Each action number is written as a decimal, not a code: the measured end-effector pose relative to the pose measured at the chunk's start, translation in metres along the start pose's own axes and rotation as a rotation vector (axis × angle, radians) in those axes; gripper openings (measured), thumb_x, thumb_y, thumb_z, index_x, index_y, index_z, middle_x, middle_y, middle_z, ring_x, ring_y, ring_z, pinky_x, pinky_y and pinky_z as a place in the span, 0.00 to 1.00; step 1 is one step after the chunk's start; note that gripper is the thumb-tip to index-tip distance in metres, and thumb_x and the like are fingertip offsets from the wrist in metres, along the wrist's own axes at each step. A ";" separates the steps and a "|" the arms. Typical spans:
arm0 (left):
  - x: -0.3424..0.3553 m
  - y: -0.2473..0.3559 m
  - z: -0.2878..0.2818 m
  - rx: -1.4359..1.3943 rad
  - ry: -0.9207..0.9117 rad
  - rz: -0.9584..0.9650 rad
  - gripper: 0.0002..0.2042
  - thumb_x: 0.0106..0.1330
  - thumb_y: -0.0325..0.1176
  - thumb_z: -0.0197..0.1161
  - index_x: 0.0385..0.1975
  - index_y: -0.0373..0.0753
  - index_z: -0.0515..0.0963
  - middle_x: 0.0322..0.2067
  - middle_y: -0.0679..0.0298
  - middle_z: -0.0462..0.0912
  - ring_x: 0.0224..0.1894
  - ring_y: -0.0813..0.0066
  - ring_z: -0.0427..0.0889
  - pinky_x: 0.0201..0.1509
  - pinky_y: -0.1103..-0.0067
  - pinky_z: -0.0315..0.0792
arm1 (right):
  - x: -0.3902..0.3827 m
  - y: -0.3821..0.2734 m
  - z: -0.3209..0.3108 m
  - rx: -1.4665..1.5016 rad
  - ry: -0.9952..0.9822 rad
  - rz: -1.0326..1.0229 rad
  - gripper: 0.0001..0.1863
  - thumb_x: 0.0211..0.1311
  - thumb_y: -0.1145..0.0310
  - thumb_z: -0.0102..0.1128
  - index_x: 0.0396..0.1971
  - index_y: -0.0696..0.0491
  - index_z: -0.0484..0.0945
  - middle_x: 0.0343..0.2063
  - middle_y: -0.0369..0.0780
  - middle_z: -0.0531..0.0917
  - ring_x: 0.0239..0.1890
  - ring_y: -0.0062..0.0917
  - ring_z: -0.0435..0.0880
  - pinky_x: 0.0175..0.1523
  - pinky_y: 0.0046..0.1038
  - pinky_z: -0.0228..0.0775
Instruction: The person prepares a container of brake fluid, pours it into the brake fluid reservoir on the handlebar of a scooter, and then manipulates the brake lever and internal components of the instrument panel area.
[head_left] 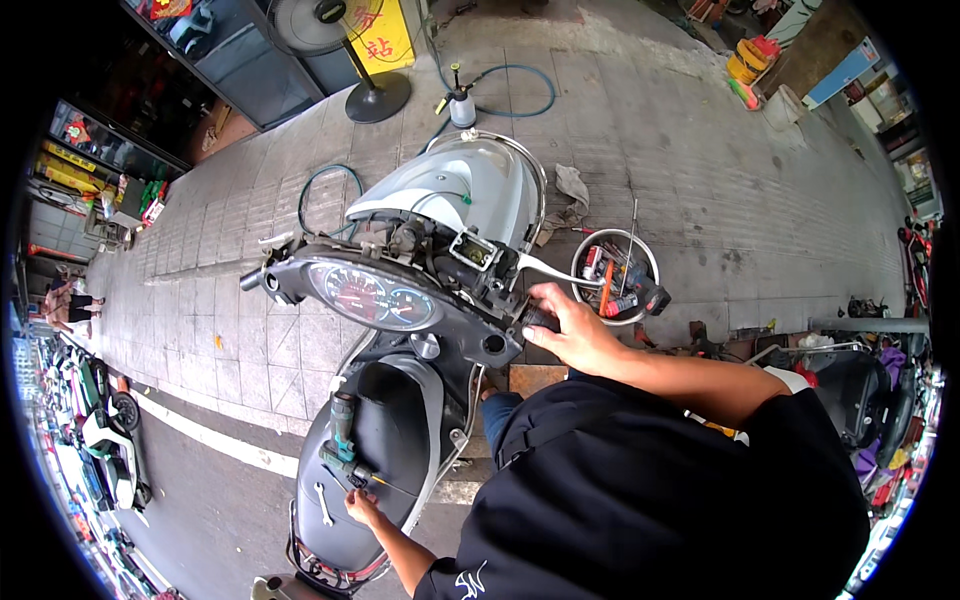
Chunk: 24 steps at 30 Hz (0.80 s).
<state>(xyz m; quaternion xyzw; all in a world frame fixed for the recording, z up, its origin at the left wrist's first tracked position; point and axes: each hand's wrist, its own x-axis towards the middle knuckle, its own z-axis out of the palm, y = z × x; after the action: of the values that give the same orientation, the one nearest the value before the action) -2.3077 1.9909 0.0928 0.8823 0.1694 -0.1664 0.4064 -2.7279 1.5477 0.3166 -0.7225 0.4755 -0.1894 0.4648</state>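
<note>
My right hand [578, 332] curls round the black handlebar grip [541, 318] of a grey scooter, just below the silver brake lever [555, 269]. On the bar beside it, a small reservoir [473, 252] stands uncovered. The dashboard [372, 297] faces up. Over the black seat [385, 415], my left hand [366, 506] has its fingertips pinched together, and a thin dark rod [334, 477] meets them; what they hold is unclear. A green-and-black cordless drill [343, 440] lies beside that hand, near a thin yellow-tipped tool [388, 484]. A silver wrench [323, 504] rests farther back on the seat.
A round white-rimmed basin [650, 262] of tools and cans stands by the front wheel area, near a grey rag [572, 188]. Beyond the scooter are a spray bottle [460, 106], a hose [548, 92] and a standing fan [378, 97]. Parked scooters [110, 440] line the left.
</note>
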 end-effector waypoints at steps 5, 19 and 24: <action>-0.053 0.056 0.014 -0.546 -0.119 -0.051 0.18 0.64 0.32 0.63 0.54 0.40 0.74 0.35 0.64 0.81 0.29 0.74 0.80 0.27 0.80 0.75 | 0.011 -0.006 -0.007 0.011 -0.070 0.007 0.30 0.63 0.61 0.67 0.59 0.55 0.64 0.46 0.55 0.83 0.51 0.50 0.83 0.55 0.43 0.74; -0.285 0.328 0.079 -1.198 -1.136 0.311 0.15 0.66 0.36 0.67 0.49 0.44 0.73 0.39 0.67 0.77 0.33 0.76 0.76 0.40 0.72 0.71 | 0.017 0.006 -0.027 0.110 -0.238 -0.019 0.35 0.63 0.64 0.66 0.66 0.61 0.62 0.51 0.53 0.81 0.51 0.37 0.83 0.58 0.37 0.73; -0.317 0.363 0.082 -1.220 -1.383 0.400 0.16 0.66 0.39 0.67 0.50 0.44 0.73 0.38 0.69 0.75 0.30 0.78 0.71 0.36 0.74 0.68 | 0.026 -0.019 -0.055 0.050 -0.278 -0.062 0.34 0.63 0.65 0.66 0.65 0.61 0.64 0.52 0.50 0.78 0.51 0.35 0.82 0.55 0.36 0.75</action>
<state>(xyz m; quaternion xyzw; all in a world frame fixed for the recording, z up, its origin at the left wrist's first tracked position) -2.4445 1.6533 0.4187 0.2355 -0.2059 -0.4627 0.8295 -2.7452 1.5002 0.3558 -0.7444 0.3791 -0.1135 0.5379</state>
